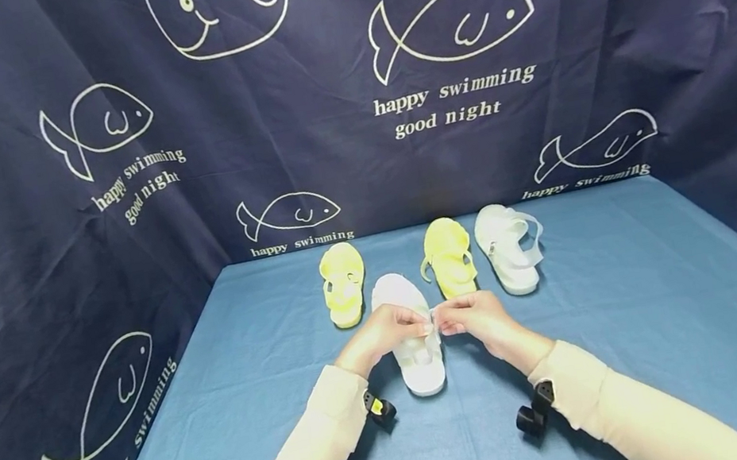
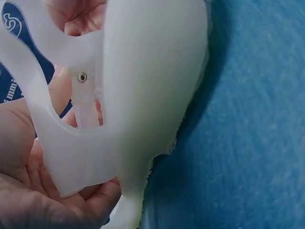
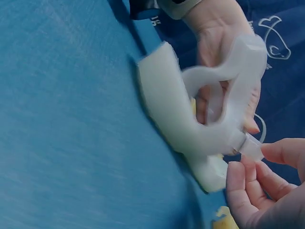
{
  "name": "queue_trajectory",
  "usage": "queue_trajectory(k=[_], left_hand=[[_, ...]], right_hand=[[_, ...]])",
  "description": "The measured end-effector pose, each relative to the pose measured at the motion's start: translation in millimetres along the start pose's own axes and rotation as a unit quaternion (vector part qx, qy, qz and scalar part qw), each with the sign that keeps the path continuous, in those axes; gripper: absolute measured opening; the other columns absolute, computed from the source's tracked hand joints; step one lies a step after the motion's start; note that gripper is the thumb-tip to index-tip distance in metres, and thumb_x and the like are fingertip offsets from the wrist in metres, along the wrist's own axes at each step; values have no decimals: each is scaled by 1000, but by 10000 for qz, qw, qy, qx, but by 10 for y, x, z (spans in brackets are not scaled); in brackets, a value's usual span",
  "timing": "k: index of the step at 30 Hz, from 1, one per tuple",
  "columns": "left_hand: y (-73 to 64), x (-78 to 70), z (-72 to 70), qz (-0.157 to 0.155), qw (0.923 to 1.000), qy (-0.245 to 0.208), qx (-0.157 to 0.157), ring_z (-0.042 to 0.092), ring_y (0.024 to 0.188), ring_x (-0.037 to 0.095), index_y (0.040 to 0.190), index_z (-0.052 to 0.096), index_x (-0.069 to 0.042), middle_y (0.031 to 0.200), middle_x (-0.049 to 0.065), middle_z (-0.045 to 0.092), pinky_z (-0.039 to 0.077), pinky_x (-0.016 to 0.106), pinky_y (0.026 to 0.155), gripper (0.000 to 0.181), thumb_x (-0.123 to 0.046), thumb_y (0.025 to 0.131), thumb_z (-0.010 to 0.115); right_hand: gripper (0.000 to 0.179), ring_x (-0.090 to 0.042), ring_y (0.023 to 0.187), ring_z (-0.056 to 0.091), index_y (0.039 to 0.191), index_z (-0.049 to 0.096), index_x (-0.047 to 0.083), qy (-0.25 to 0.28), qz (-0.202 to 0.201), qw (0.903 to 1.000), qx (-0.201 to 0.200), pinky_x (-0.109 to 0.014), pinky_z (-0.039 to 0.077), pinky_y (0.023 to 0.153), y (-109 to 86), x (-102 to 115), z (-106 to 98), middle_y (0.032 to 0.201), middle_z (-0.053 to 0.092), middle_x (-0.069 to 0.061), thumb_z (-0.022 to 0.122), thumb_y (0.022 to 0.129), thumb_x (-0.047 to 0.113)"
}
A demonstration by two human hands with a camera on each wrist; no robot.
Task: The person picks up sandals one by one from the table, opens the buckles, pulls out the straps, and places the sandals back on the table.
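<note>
A white sandal (image 1: 424,379) rests on the blue cloth before me, its toe toward the back wall. My left hand (image 1: 387,333) grips its upper straps from the left. From the right, my right hand (image 1: 472,313) pinches the end of a thin translucent strap (image 3: 252,148) between thumb and fingers, near where it meets the upper. In the left wrist view a small metal snap (image 2: 82,77) shows on the white upper. Parts of the upper are hidden behind my left fingers in the head view.
Farther back lie one yellow sandal (image 1: 344,285) on the left and another yellow sandal (image 1: 448,253) right of centre. Beside the latter is a second white sandal (image 1: 505,257) with its strap sticking out. A dark blue printed curtain (image 1: 352,128) closes off the back and sides.
</note>
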State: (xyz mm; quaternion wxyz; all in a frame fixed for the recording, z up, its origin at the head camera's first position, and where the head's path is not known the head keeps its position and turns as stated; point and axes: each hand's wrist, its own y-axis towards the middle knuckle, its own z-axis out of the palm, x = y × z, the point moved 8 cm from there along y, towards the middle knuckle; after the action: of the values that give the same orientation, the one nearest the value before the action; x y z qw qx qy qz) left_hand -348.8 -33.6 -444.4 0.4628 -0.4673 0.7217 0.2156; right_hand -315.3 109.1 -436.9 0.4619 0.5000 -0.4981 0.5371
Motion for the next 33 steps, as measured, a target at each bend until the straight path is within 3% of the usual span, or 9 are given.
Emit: queue_trajectory(k=[6, 13, 19, 33], left_hand=[[-23, 21, 4, -61, 10000, -36, 10, 58, 76, 2, 98, 75, 0, 89, 8, 75, 49, 18, 73, 21, -16, 86, 73], [-25, -10, -9, 30, 9999, -136, 46, 59, 76, 3, 98, 74, 3, 88, 10, 74, 50, 19, 75, 20, -13, 86, 72], [-26, -6, 2, 31, 9997, -160, 169, 58, 72, 4, 96, 73, 5, 80, 5, 73, 48, 18, 71, 20, -12, 86, 73], [9, -57, -6, -27, 9999, 47, 142, 58, 71, 3, 92, 75, 4, 79, 5, 73, 48, 18, 67, 21, -17, 85, 74]], right_hand=[[28, -11, 70, 68, 110, 61, -20, 31, 5, 9998, 172, -34, 60, 77, 48, -5, 20, 77, 70, -4, 61, 90, -1], [28, -10, 72, 68, 111, 60, -21, 68, -43, 9997, 244, -32, 60, 77, 70, 9, 28, 81, 70, -6, 60, 90, -2], [25, -11, 73, 69, 109, 62, -20, -174, -99, 9995, 243, -33, 59, 77, 91, 17, 48, 89, 71, -14, 61, 90, -2], [23, -9, 74, 69, 102, 67, -15, -797, -1003, 9912, 340, -28, 60, 71, 90, 130, 36, 95, 71, -25, 69, 87, 2]])
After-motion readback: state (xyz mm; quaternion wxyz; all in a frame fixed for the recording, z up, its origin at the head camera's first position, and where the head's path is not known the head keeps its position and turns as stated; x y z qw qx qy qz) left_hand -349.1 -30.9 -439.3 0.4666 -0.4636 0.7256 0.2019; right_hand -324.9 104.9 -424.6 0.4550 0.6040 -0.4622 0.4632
